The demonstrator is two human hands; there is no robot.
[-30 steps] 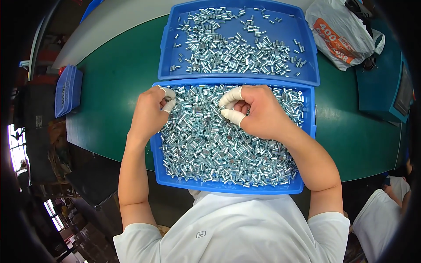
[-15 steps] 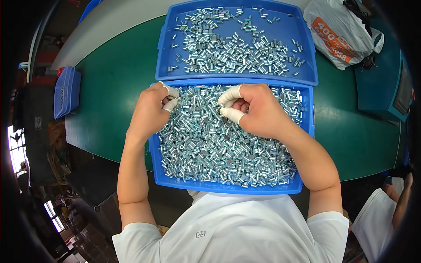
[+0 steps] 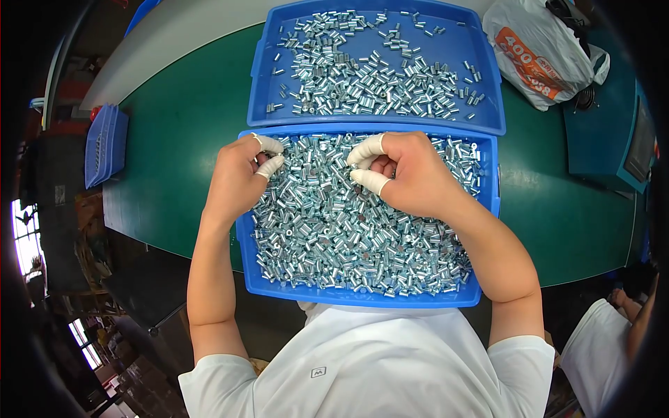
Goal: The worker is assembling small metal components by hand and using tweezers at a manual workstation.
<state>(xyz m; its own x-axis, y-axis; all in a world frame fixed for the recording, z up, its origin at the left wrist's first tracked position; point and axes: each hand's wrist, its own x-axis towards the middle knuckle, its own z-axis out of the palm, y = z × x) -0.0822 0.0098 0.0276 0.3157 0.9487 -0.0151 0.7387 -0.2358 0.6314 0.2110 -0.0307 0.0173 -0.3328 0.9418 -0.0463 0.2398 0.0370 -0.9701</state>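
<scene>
The near blue tray (image 3: 369, 301) is filled with small shiny metal rivet nuts (image 3: 334, 230), hollow cylinders, some with a flanged end. Over its far left corner, my left hand (image 3: 238, 175) is closed in a pinch, a tiny metal piece showing at its fingertips. My right hand (image 3: 421, 177) reaches over the upper middle of the heap, thumb and forefinger pinched on another small piece, the other fingers curled. White finger covers sheathe the thumb and forefinger of both hands. The fingers partly hide what they grip.
Against the near tray's far edge stands a second blue tray (image 3: 446, 49) with a looser spread of similar pieces. A white plastic bag (image 3: 516, 35) and a teal device (image 3: 603, 143) are at right. Blue bins (image 3: 106, 146) stand at the green table's (image 3: 167, 118) left edge. Another person's sleeve (image 3: 599, 341) shows lower right.
My left hand's fingertips have shifted very slightly, the thumb and forefinger still together. My right hand stays almost in place. At the lower right the other person has moved a little.
</scene>
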